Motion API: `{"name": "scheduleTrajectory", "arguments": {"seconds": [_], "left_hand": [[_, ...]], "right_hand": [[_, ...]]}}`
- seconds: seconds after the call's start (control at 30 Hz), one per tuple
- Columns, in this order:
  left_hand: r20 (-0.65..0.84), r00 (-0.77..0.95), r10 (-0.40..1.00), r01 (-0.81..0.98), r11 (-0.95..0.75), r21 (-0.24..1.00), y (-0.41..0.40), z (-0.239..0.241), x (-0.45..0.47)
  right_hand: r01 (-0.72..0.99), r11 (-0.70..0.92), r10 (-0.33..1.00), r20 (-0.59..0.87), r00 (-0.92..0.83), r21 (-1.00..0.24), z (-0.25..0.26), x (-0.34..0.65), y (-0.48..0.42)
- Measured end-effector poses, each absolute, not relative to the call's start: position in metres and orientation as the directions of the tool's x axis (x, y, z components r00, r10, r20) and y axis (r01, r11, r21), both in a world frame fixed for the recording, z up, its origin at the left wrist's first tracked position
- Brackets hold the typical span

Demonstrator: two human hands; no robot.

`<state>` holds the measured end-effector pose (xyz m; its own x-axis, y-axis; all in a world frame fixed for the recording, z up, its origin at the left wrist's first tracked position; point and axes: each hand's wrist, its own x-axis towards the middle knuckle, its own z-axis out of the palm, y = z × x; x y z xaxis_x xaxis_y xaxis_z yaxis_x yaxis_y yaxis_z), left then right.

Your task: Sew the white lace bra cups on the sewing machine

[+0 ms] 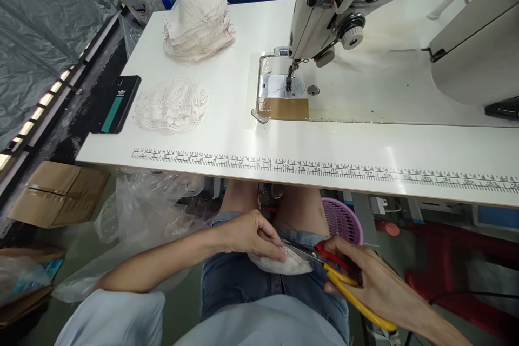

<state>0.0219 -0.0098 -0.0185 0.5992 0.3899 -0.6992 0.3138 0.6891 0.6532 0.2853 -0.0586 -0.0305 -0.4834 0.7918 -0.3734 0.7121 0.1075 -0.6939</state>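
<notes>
Over my lap, my left hand (pixel 263 238) pinches a small piece of white fabric (pixel 279 264) between thumb and fingers. My right hand (pixel 357 270) grips a pair of scissors (pixel 340 281) with one red and one yellow handle. The blades point left and lie against the fabric's upper edge, close to my left fingertips. Whether the blades are parted is hard to tell. On the table beyond, a tall stack of white fabric cups (pixel 198 21) stands at the back left, and a flat white lace piece (pixel 172 105) lies in front of it.
A sewing machine (pixel 320 16) stands on the white table (pixel 227 140), with a printed ruler (pixel 324 168) along the front edge. A black phone (pixel 117 104) lies at the left corner. Below are a purple basket (pixel 344 221), a cardboard box (pixel 59 192), plastic bags (pixel 141 211) and a red stool (pixel 450 270).
</notes>
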Motion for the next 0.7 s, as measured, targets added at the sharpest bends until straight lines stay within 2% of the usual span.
{"name": "scheduleTrajectory", "arguments": {"seconds": [0.2,0.7], "left_hand": [[-0.704,0.585,0.401,0.323,0.682,0.657,-0.0091,-0.0186,0.0226],[-0.670,0.616,0.414,0.292,0.670,0.683,-0.0046,-0.0172,0.0222]], "right_hand": [[0.709,0.125,0.816,-0.335,-0.471,-0.694,-0.0318,0.2846,-0.0598],[0.724,0.132,0.811,-0.346,-0.471,-0.677,-0.0321,0.2823,-0.0584]]}}
